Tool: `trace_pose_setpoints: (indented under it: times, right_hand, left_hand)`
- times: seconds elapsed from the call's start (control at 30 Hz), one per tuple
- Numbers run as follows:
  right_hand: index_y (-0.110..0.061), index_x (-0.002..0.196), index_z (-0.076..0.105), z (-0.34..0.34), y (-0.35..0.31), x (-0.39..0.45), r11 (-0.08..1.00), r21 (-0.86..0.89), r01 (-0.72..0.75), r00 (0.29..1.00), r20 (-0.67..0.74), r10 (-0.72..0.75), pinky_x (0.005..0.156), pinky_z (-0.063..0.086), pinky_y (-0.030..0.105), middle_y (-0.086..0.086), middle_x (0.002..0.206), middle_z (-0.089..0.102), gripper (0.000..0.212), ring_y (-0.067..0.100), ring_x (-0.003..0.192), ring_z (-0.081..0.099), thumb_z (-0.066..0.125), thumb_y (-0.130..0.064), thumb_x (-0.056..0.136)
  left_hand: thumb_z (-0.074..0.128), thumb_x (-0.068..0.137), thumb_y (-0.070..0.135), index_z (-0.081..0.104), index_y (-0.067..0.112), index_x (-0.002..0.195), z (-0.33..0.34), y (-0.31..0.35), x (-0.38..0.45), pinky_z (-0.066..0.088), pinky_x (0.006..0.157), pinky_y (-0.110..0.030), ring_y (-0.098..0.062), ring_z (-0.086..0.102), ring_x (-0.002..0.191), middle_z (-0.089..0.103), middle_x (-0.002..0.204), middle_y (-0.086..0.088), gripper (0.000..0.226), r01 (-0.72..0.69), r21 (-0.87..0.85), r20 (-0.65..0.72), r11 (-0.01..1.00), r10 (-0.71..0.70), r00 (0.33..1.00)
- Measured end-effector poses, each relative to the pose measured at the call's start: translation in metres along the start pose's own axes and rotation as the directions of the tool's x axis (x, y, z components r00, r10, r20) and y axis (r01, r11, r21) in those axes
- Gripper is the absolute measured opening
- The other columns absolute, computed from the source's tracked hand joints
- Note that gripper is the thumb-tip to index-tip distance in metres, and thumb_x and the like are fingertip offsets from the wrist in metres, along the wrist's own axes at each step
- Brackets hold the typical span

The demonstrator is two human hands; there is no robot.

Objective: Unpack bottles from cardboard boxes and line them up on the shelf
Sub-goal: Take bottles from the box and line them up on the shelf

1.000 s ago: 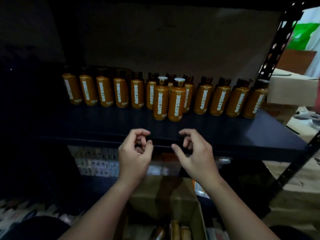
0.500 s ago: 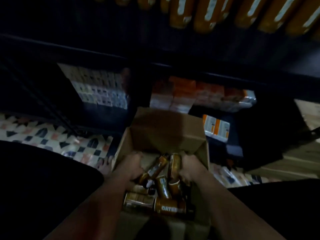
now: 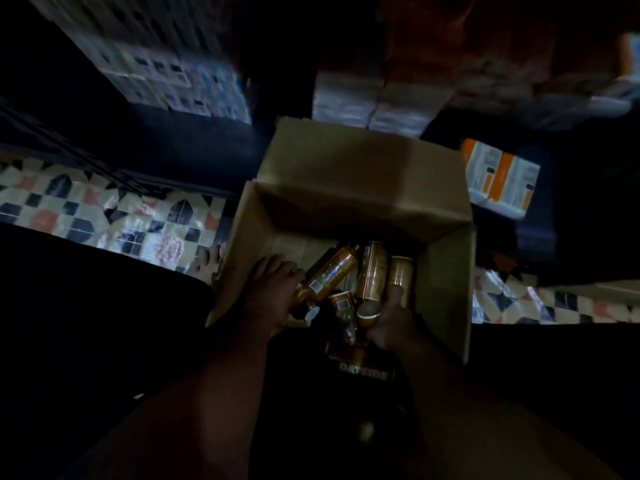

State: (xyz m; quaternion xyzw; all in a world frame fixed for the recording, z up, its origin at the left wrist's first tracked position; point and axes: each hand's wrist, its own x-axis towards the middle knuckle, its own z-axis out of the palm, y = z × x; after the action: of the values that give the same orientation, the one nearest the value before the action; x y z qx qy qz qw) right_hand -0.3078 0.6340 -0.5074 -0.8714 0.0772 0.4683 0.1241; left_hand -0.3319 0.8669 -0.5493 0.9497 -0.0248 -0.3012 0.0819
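In the open cardboard box (image 3: 349,188) on the floor, the left hand (image 3: 273,299) grasps one tilted bottle (image 3: 329,275) and the right hand (image 3: 391,323) grasps another (image 3: 372,275); they look stiff, smooth, maybe slippery, best held around the body

I look down on a patterned tile floor (image 3: 104,216) in cream, black and orange.

An open brown cardboard box (image 3: 363,181) sits low over it. Beyond, on a dark lower shelf (image 3: 194,147), I see blurred stacks of pale cartons (image 3: 166,81) and one orange-and-white carton (image 3: 498,178).
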Motion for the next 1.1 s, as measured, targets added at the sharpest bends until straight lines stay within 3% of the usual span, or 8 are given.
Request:
trace_pose_setpoints:
  times: [0.2, 0.37, 0.47, 0.57, 0.73, 0.83, 0.97, 1.1]
  right_hand:
    - [-0.015, 0.133, 0.056, -0.002, -0.001, -0.002, 0.983, 0.156, 0.093, 0.989, -0.132, -0.072, 0.091, 0.056, 0.035, 0.007, 0.126, 0.066, 0.090, 0.025, 0.112, 0.065, 0.097, -0.038, 0.057]
    - [-0.019, 0.120, 0.064, -0.023, -0.015, -0.013, 0.957, 0.228, 0.180, 0.963, -0.237, -0.125, 0.081, 0.050, 0.028, 0.003, 0.116, 0.066, 0.066, 0.022, 0.103, 0.065, 0.088, -0.052, 0.067]
    - [-0.016, 0.124, 0.064, -0.039, -0.022, -0.018, 0.959, 0.238, 0.154, 0.974, -0.197, -0.108, 0.080, 0.047, 0.029, 0.008, 0.120, 0.063, 0.067, 0.024, 0.099, 0.061, 0.078, -0.059, 0.075]
    - [-0.017, 0.124, 0.063, -0.062, -0.026, -0.034, 0.971, 0.208, 0.114, 0.993, -0.040, -0.108, 0.078, 0.047, 0.029, 0.008, 0.119, 0.062, 0.061, 0.023, 0.096, 0.060, 0.080, -0.050, 0.076]
    - [-0.011, 0.126, 0.062, -0.111, -0.033, -0.084, 0.988, 0.056, 0.143, 0.989, 0.033, -0.145, 0.086, 0.058, 0.039, 0.008, 0.126, 0.061, 0.080, 0.028, 0.109, 0.061, 0.095, -0.041, 0.059]
    - [-0.007, 0.108, 0.071, -0.135, -0.038, -0.117, 0.979, 0.105, 0.176, 0.984, -0.013, -0.175, 0.076, 0.064, 0.046, 0.011, 0.111, 0.066, 0.056, 0.027, 0.096, 0.066, 0.097, -0.020, 0.060]
    - [-0.006, 0.111, 0.073, -0.177, -0.050, -0.169, 0.956, 0.003, 0.293, 0.951, -0.105, -0.291, 0.080, 0.063, 0.045, 0.011, 0.105, 0.066, 0.044, 0.028, 0.092, 0.069, 0.090, -0.012, 0.071]
    - [-0.019, 0.109, 0.073, -0.215, -0.050, -0.217, 0.902, -0.028, 0.431, 0.858, -0.297, -0.419, 0.056, 0.060, 0.024, -0.001, 0.098, 0.061, 0.043, 0.013, 0.079, 0.065, 0.090, -0.016, 0.070]
  left_hand:
    - [0.074, 0.079, 0.043, 0.053, 0.027, 0.133, -0.005, 0.003, -0.003, 0.033, 0.108, -0.039, -0.026, 0.045, 0.129, 0.053, 0.133, 0.000, 0.060, 0.010, -0.067, -0.123, 0.998, -0.018, 0.992]
    - [0.080, 0.070, 0.038, 0.053, 0.030, 0.125, -0.022, 0.014, -0.020, 0.050, 0.092, -0.044, -0.032, 0.056, 0.111, 0.055, 0.120, -0.004, 0.062, 0.079, -0.432, -0.165, 0.898, -0.165, 0.972]
    - [0.076, 0.070, 0.039, 0.054, 0.035, 0.130, -0.040, 0.023, -0.032, 0.047, 0.101, -0.046, -0.024, 0.058, 0.114, 0.062, 0.122, 0.001, 0.064, 0.119, -0.785, -0.085, 0.608, -0.297, 0.951]
    - [0.068, 0.079, 0.013, 0.044, 0.032, 0.141, -0.066, 0.028, -0.042, 0.043, 0.106, -0.052, -0.027, 0.056, 0.117, 0.060, 0.125, -0.004, 0.070, 0.155, -0.947, 0.047, 0.281, -0.355, 0.934]
    - [0.065, 0.083, 0.003, 0.045, 0.038, 0.135, -0.109, 0.030, -0.062, 0.044, 0.106, -0.061, -0.030, 0.055, 0.121, 0.059, 0.127, -0.005, 0.066, 0.043, -0.999, 0.039, 0.016, -0.218, 0.975]
    - [0.081, 0.080, 0.011, 0.053, 0.037, 0.125, -0.142, 0.037, -0.073, 0.046, 0.105, -0.056, -0.027, 0.060, 0.119, 0.064, 0.126, -0.004, 0.059, -0.038, -0.997, -0.049, 0.073, -0.164, 0.985]
    - [0.085, 0.076, 0.012, 0.058, 0.028, 0.122, -0.207, 0.041, -0.090, 0.052, 0.091, -0.043, -0.025, 0.065, 0.114, 0.070, 0.118, -0.004, 0.056, -0.119, -0.934, -0.153, 0.338, -0.077, 0.985]
    - [0.089, 0.071, 0.017, 0.059, 0.030, 0.117, -0.274, 0.046, -0.126, 0.053, 0.094, -0.038, -0.021, 0.068, 0.107, 0.073, 0.113, -0.002, 0.056, -0.253, -0.789, -0.236, 0.560, 0.104, 0.966]
